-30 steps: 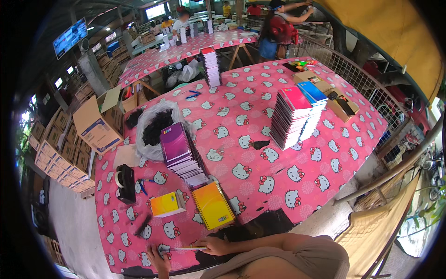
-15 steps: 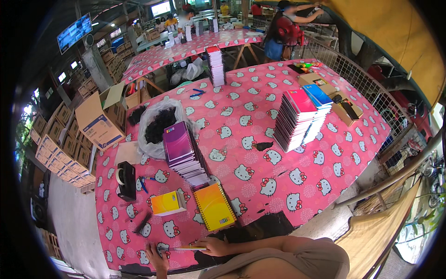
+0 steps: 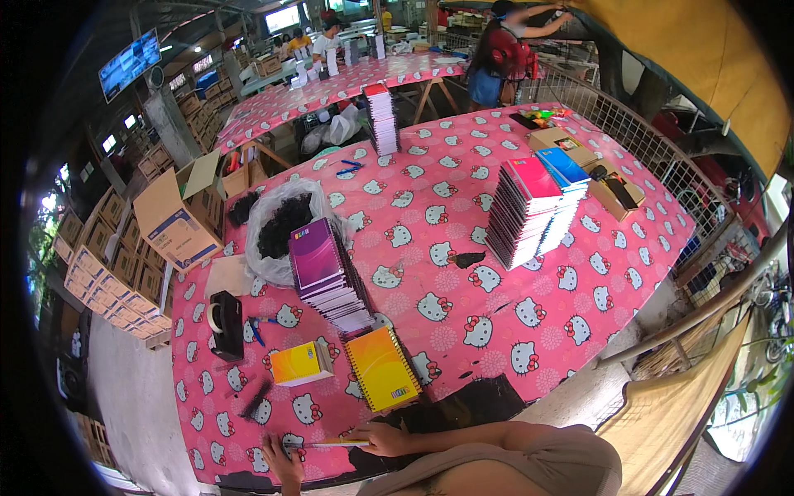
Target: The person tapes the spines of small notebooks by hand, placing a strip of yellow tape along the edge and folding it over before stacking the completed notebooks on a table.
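Note:
At the table's near edge a thin notebook (image 3: 335, 443) is seen almost edge-on between my hands. My right hand (image 3: 380, 439) grips its right end, fingers closed. At the left end my left hand (image 3: 284, 465) has its fingers and thumb closed around the edge; the exact grip is small in view. Just beyond lie a yellow spiral notebook (image 3: 382, 369) and a small stack of yellow-orange covered notepads (image 3: 299, 364). Behind them stands a tall leaning stack of purple spiral notebooks (image 3: 318, 260). Thin black binding strands (image 3: 258, 399) rest near my left hand.
A black tape dispenser (image 3: 226, 325), pens (image 3: 257, 332), and a plastic bag of black coils (image 3: 285, 227) are on the left. Pink and blue notebook stacks (image 3: 529, 211) stand right, near small cardboard boxes (image 3: 616, 198). An open carton (image 3: 178, 219) stands far left. Other people work beyond.
My hands and the notebook stay almost in place. The view shifts slightly. In the background, a person at the far table has raised their head a little.

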Action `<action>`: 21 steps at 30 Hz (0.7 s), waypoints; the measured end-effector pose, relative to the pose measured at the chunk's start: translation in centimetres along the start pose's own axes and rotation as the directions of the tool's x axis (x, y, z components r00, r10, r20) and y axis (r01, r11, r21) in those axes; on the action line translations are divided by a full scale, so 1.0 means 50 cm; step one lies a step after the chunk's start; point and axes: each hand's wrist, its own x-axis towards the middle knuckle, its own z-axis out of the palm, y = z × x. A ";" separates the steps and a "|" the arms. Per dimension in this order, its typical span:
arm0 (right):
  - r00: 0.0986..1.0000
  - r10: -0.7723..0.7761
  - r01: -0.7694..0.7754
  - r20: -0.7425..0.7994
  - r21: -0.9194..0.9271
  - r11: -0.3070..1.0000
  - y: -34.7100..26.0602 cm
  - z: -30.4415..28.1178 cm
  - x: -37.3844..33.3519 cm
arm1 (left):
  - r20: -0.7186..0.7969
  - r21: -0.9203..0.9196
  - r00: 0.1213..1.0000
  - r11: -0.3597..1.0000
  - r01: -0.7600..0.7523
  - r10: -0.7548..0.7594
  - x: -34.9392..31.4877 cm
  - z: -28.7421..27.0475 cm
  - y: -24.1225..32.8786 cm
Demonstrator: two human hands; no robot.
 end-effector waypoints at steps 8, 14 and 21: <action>1.000 0.005 -0.005 -0.018 -0.013 1.000 0.010 0.015 -0.003 | -0.023 -0.035 0.999 0.999 -0.032 0.031 0.002 0.000 -0.008; 0.999 0.048 -0.048 0.005 -0.001 0.999 0.006 0.009 -0.002 | -0.033 -0.034 0.998 0.998 -0.048 0.047 0.003 0.009 -0.014; 0.997 0.079 -0.079 0.010 0.017 0.997 -0.001 0.008 -0.002 | -0.067 -0.035 0.994 0.995 -0.092 0.090 0.000 0.018 -0.023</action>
